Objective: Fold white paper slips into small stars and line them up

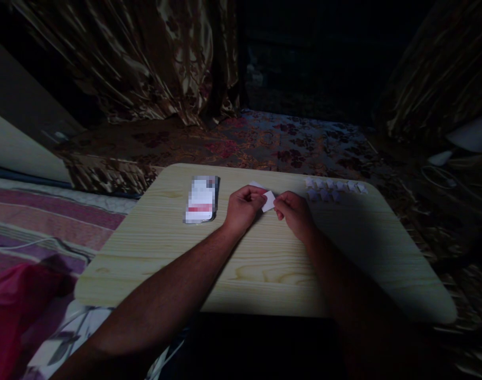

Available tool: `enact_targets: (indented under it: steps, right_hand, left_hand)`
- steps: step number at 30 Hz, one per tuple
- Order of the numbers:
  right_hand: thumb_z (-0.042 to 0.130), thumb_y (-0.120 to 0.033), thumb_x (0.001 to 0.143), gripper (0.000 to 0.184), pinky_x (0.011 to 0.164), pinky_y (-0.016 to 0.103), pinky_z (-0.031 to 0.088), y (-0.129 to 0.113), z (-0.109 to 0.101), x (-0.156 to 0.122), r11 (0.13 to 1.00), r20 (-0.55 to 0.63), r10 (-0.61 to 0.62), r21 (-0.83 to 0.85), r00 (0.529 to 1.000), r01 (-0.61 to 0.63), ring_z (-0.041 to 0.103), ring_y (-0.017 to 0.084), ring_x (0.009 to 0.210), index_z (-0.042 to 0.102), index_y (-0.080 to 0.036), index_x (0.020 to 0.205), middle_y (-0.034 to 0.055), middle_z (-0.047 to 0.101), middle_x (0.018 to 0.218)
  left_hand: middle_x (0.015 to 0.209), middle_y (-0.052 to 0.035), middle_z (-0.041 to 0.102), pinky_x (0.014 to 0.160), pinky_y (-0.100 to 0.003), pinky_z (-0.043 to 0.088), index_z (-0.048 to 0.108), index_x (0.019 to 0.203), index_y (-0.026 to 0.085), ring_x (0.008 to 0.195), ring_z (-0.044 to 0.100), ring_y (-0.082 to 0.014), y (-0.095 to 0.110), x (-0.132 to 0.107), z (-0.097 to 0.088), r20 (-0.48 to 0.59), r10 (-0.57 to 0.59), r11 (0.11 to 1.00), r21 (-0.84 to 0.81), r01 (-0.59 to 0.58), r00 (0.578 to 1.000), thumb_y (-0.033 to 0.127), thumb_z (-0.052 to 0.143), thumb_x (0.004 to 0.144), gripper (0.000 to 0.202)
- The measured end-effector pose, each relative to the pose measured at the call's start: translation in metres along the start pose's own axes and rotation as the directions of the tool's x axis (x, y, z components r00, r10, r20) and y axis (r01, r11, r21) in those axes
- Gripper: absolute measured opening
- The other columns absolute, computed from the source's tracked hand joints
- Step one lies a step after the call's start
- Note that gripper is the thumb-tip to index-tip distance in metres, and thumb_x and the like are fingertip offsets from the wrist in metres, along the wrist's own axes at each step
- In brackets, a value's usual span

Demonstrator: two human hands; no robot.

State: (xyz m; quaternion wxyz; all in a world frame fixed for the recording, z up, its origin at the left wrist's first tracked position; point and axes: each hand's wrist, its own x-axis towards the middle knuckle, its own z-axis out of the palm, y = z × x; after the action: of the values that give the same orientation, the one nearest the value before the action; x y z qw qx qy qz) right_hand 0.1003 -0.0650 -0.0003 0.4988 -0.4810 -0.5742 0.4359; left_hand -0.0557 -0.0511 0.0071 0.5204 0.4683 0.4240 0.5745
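Observation:
Between my two hands, over the middle of the table, is a small white piece of paper (268,201). My left hand (244,207) pinches its left side between thumb and fingers. At its right edge, the closed fingertips of my right hand (296,211) grip it too. Another pale sheet (257,184) shows partly behind my left hand; the rest of it is hidden. To the right, several small white folded paper pieces (330,184) lie in two rows near the table's far edge.
A light wooden table (264,264) with rounded corners stands before me. On its left lies a pixelated white and red package (201,200). Patterned curtains (177,53) hang behind a cloth-covered ledge (241,137). A striped bed (66,211) and a pink bag (15,311) are at left.

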Motion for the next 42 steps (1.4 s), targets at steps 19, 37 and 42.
enact_targets:
  steps: [19, 37, 42]
  right_hand:
    - [0.062, -0.028, 0.076, 0.010, 0.048, 0.023, 0.032, -0.0014, -0.0015, -0.0015, 0.999, 0.105, 0.000, -0.051, 0.994, 0.006, 0.044, 0.009, 0.045, 0.057, -0.019, 0.072, -0.0064, 0.052, 0.049]
    - [0.063, -0.029, 0.072, 0.011, 0.046, 0.023, 0.030, -0.0062, 0.0029, -0.0042, 0.994, 0.088, 0.035, -0.106, 0.996, -0.026, 0.045, 0.009, 0.046, 0.059, -0.018, 0.069, -0.0052, 0.052, 0.050]
    - [0.063, -0.028, 0.073, 0.011, 0.047, 0.023, 0.030, -0.0054, 0.0030, -0.0038, 0.994, 0.105, 0.012, -0.107, 0.994, 0.000, 0.045, 0.009, 0.047, 0.060, -0.018, 0.070, -0.0054, 0.052, 0.051]
  left_hand:
    - [0.065, -0.0014, 0.068, 0.055, -0.023, 0.042, 0.071, 0.078, 0.013, 0.054, 0.056, -0.0102, -0.0050, -0.0005, -0.0004, 0.146, -0.092, 0.990, -0.097, 0.107, 0.985, 0.022, 0.079, 0.062, 0.020]
    - [0.066, -0.0004, 0.067, 0.049, -0.020, 0.036, 0.069, 0.081, 0.013, 0.051, 0.053, -0.0076, -0.0025, -0.0016, -0.0009, 0.192, -0.131, 0.981, -0.117, 0.156, 0.973, 0.017, 0.077, 0.060, 0.022]
    - [0.062, -0.0001, 0.065, 0.049, -0.021, 0.035, 0.067, 0.076, 0.013, 0.050, 0.051, -0.0076, -0.0034, -0.0005, -0.0001, 0.193, -0.182, 0.966, -0.148, 0.212, 0.964, 0.016, 0.075, 0.057, 0.020]
